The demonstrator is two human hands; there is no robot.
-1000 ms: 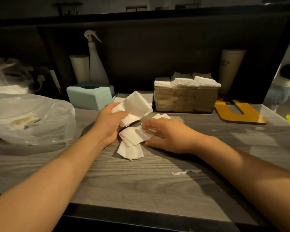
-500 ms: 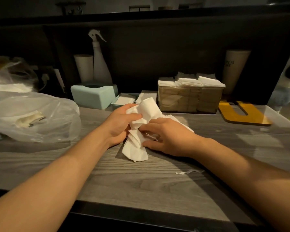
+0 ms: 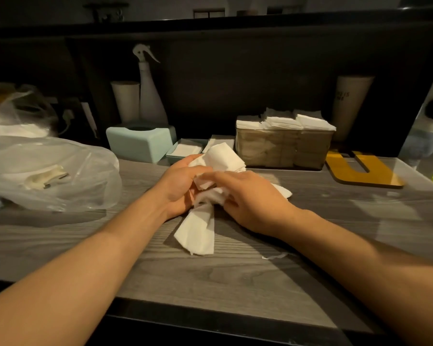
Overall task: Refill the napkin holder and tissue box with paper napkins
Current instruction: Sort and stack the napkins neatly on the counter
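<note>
Napkins: a loose white bunch of paper napkins (image 3: 203, 231) lies mid-counter on the grey wood-grain counter (image 3: 210, 278), gathered between both hands, with one end trailing toward the near edge and another sticking up behind the hands.
Left hand: the left hand (image 3: 178, 186) has its fingers curled around the bunch from the left side, gripping it.
Right hand: the right hand (image 3: 250, 198) lies over the bunch from the right, fingertips blurred and tucked into the paper, pinching it.
Napkin holder: the clear napkin holder (image 3: 283, 148) stands at the back of the counter, piled with folded napkins above its rim.
Tissue box: the pale green tissue box (image 3: 140, 143) sits to the left of the holder, well apart from it.
Also here: a crumpled plastic bag (image 3: 48, 173) at far left, a spray bottle (image 3: 150, 96) behind the box, a yellow board (image 3: 363, 171) at right, a paper scrap (image 3: 274, 256) near the right forearm.
</note>
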